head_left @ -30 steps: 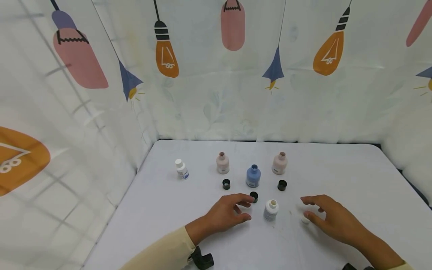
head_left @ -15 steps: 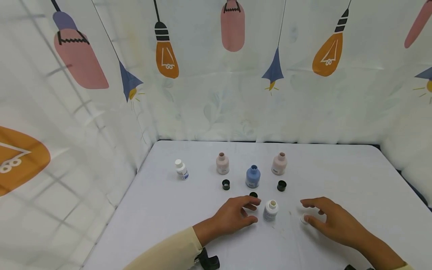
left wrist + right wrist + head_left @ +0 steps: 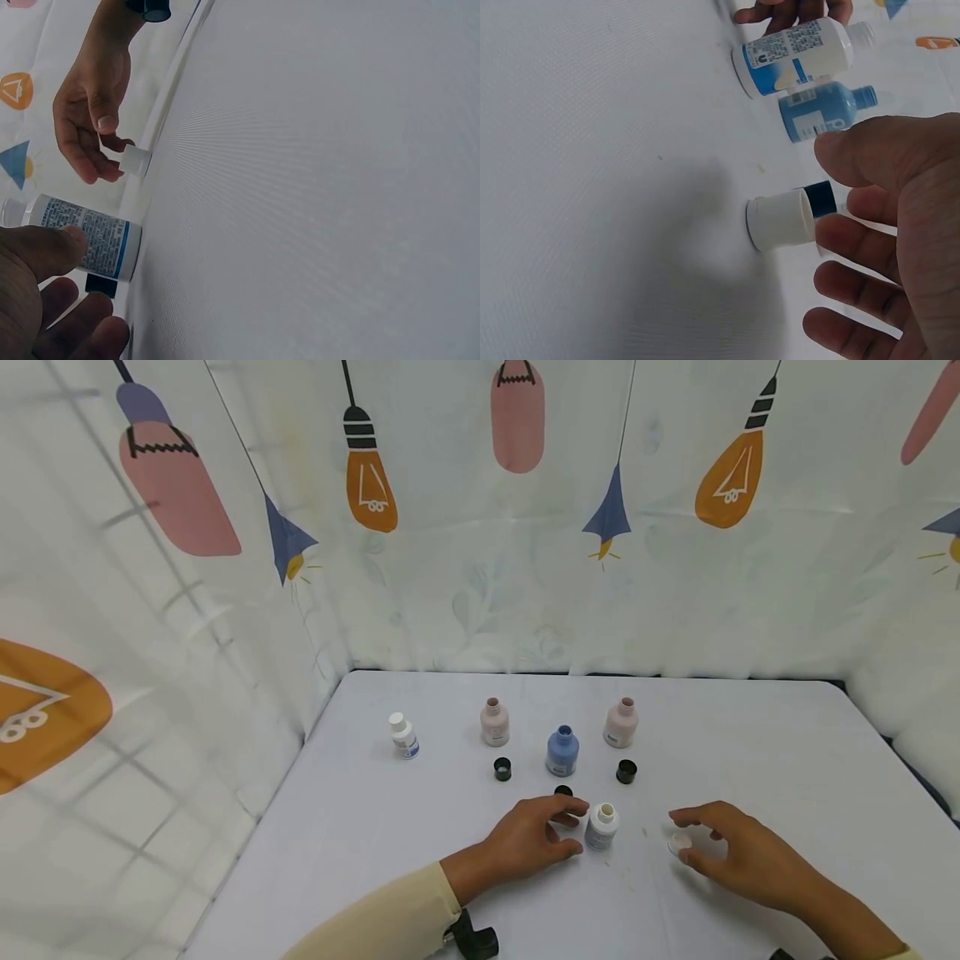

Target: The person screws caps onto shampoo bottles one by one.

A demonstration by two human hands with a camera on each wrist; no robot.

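An uncapped white bottle (image 3: 602, 827) with a printed label stands upright on the table. My left hand (image 3: 525, 843) is just left of it, fingers loosely bent and thumb apart from them; whether they touch the bottle I cannot tell. The left wrist view shows the thumb (image 3: 56, 251) across the label. A white cap (image 3: 780, 220) sits on the table, its open side up. Close by it, my right hand (image 3: 750, 856) has its fingers spread and relaxed, holding nothing. Partly behind the left fingers is a black cap (image 3: 563, 791).
An uncapped blue bottle (image 3: 562, 752) stands behind the white one, between two uncapped pinkish bottles (image 3: 495, 723) (image 3: 621, 723). Two more black caps (image 3: 502, 769) (image 3: 626, 772) lie before the pinkish bottles. A capped small white bottle (image 3: 404, 737) stands at the left.
My left hand has moved right, up to the uncapped white bottle, partly covering the nearest black cap. My right hand has hardly moved beside the white cap. The bottles stay put.
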